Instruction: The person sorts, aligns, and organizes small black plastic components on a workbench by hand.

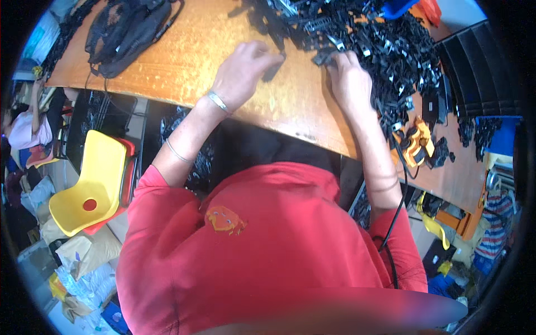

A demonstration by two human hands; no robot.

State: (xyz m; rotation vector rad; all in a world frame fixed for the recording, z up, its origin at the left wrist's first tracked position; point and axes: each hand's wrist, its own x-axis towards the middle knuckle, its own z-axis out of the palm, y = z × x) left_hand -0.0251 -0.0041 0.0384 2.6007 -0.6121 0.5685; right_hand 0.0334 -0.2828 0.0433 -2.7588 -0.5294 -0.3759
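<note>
Over the wooden table (201, 39), my left hand (240, 72) pinches a small dark piece (272, 70) between thumb and fingers; its exact kind is blurred. To its right, my right hand (350, 81) is closed on another small black piece (322, 57) at the edge of a large heap. That heap (385, 50) is made of many small black parts, some with shiny metal bits, and spreads over the far right of the tabletop. A loose strip of the same dark parts trails from the heap toward my left hand.
A black mesh bag (125, 36) lies at the far left of the table. Orange-yellow parts (416, 142) and a black ribbed tray (483, 70) are on the right. A yellow chair (92, 184) stands at left, with a person (36, 128) beyond. A black cable (397, 223) crosses my right arm.
</note>
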